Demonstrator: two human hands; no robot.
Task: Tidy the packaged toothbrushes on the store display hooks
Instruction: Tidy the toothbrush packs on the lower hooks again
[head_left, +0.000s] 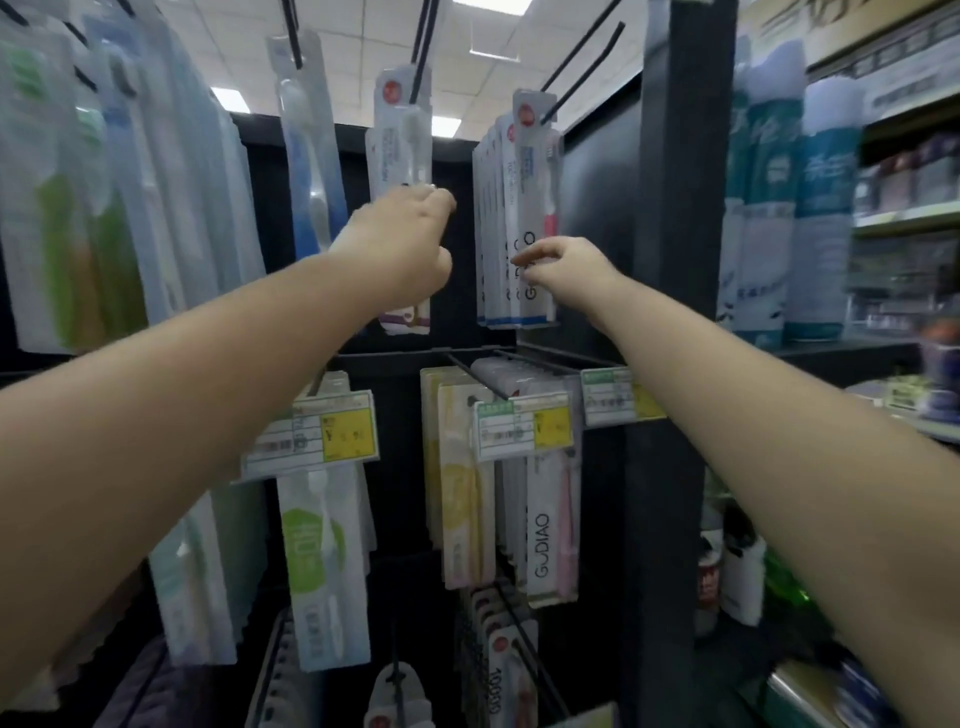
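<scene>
A white toothbrush pack (399, 140) with a red round label hangs from a black hook (422, 49) at the upper middle. My left hand (400, 244) grips this pack at mid-height, fingers curled round its front. To the right, a row of white packs (514, 218) with a pink brush in front hangs on another hook (582, 67). My right hand (566, 273) reaches to the front pack of that row, fingertips loosely bent and touching its face.
Green-and-white packs (62, 208) crowd the left hooks, and a blue brush pack (311, 156) hangs left of my left hand. Lower hooks carry more packs (550, 525) behind yellow price tags (524, 428). A black upright post (680, 260) and shelves of tall blue tubes (795, 208) stand at right.
</scene>
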